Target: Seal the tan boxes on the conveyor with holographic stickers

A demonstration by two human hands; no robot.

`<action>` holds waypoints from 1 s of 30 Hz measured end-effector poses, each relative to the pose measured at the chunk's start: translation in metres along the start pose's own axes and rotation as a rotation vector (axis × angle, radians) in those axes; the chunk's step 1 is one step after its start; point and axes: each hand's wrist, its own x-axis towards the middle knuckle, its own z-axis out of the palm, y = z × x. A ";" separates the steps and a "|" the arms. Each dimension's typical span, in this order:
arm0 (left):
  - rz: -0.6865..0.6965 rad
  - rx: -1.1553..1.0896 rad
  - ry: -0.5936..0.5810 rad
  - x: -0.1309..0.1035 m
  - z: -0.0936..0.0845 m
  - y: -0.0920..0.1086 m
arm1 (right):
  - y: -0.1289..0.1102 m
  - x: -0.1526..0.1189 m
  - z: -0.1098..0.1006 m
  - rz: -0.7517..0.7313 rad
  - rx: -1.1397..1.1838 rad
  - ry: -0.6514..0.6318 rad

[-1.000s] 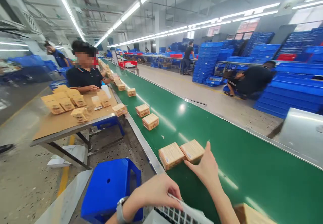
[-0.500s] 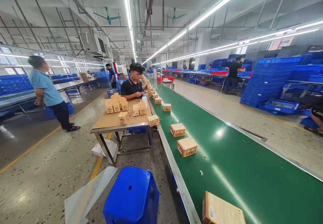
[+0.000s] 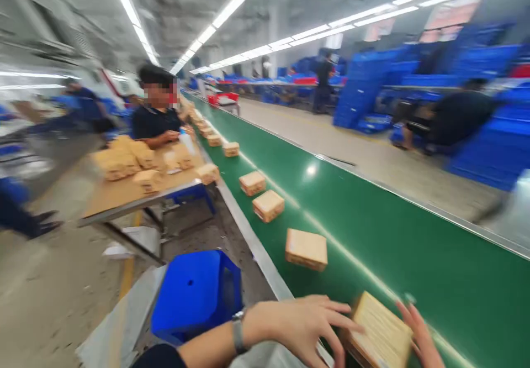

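One box (image 3: 385, 332) on green belt (image 3: 372, 219); I see left hand (image 3: 304, 324) spread against it, right hand (image 3: 420, 335) alongside, grip unclear.

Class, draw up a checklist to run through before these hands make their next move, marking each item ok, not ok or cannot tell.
1. Left hand at the nearest box: ok; its spread fingers reach over the box's left edge.
2. Right hand on the opposite side: ok; it is there, partly cut off by the frame.
3. Firm hold on the box: cannot tell; blur and the frame edge obscure the contact.
4. Print on the box's top readable: not ok; too blurred.
5. Clearance from the next box: ok; bare green belt shows between them.
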 end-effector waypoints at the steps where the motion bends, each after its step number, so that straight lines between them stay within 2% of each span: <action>1: 0.012 -0.015 0.006 -0.002 -0.003 0.009 | 0.000 -0.010 -0.013 0.050 0.003 0.027; 3: 0.014 -0.051 -0.012 -0.001 -0.010 0.016 | -0.007 -0.023 -0.029 0.134 0.228 0.154; 6: 0.022 -0.069 -0.075 0.012 -0.016 0.010 | -0.021 -0.026 -0.028 0.290 0.420 0.417; 11: 0.018 -0.005 -0.126 0.025 -0.013 0.012 | -0.028 -0.033 0.001 0.444 0.613 0.563; 15: 0.021 0.029 -0.143 0.029 -0.009 0.018 | -0.030 -0.047 0.007 0.484 0.667 0.639; 18: 0.061 0.035 -0.143 0.034 -0.005 0.020 | -0.032 -0.053 0.002 0.481 0.638 0.660; 25: 0.110 0.035 -0.149 0.044 0.003 0.029 | -0.030 -0.065 -0.001 0.457 0.410 0.700; 30: 0.138 0.051 -0.184 0.049 0.009 0.035 | -0.025 -0.070 -0.006 0.431 0.154 0.740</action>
